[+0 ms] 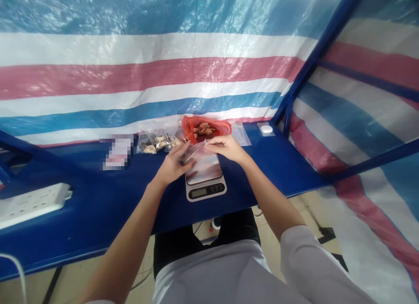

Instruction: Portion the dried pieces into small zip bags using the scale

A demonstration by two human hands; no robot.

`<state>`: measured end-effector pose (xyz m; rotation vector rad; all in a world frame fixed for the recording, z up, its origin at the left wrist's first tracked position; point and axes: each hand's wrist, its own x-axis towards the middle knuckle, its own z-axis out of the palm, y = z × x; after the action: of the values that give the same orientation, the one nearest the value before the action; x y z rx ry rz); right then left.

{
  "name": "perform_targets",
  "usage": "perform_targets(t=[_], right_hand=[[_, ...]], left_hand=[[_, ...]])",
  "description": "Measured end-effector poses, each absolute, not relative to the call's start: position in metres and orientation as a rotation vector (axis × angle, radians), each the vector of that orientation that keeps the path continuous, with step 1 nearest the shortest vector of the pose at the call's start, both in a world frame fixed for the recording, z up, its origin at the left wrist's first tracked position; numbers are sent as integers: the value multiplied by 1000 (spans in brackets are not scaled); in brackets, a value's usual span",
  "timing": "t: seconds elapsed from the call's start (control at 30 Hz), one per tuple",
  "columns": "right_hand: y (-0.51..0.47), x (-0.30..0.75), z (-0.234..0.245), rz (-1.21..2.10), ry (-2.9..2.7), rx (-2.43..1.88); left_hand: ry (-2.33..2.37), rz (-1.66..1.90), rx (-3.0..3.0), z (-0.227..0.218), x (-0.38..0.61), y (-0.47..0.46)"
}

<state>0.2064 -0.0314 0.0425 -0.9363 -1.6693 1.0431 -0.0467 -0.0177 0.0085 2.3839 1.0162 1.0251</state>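
A clear plastic bag is stretched between my two hands above a kitchen scale. My right hand pinches the bag's right end between thumb and fingers. At the other end, my left hand has its thumb and fingers around the bag's edge. The scale has a shiny plate, a white body and a dark display strip facing me. Just behind the hands stands an open red plastic bag with brown dried slices inside. Whether the clear bag contains anything is hard to make out.
Clear bags of pale and dark pieces lie left of the red bag. A flat clear bag and a round white item are to the right. A white power strip lies on the blue table; striped sheeting walls the back.
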Motion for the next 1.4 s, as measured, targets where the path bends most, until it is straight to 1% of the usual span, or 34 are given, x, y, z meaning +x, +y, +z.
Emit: perform_targets(t=[0.23,0.53,0.67,0.77,0.87,0.97,1.03,1.2,1.4], right_hand=[[-44,235,9,1235,-1404,-1047],[-45,251,-4,1187,-1400,-1144],[-47,259,-4,1141,-1415,-1184],[-49,270,-3,988,-1433,-1253],[-54,277,-2,630,-1595,-1448],[-60,275,-6,262,-1835,-1617],[-63,270,-12,123,-1966,-1639],[-69,263,-29,-12,-2129,-1722],[-72,259,-33,-19,-2159,-1863]], left_hand=[[1104,910,2346,2,-47,-37],[1147,821,2372,-10,-44,-40],[1151,883,2354,-8,-46,-39],[1221,991,2321,-7,-55,-37],[1333,1051,2323,-9,-68,-32],[1447,986,2396,-15,-79,-29],[1533,883,2449,-20,-83,-30],[1663,636,2517,-27,-80,-38],[1714,451,2492,-27,-77,-39]])
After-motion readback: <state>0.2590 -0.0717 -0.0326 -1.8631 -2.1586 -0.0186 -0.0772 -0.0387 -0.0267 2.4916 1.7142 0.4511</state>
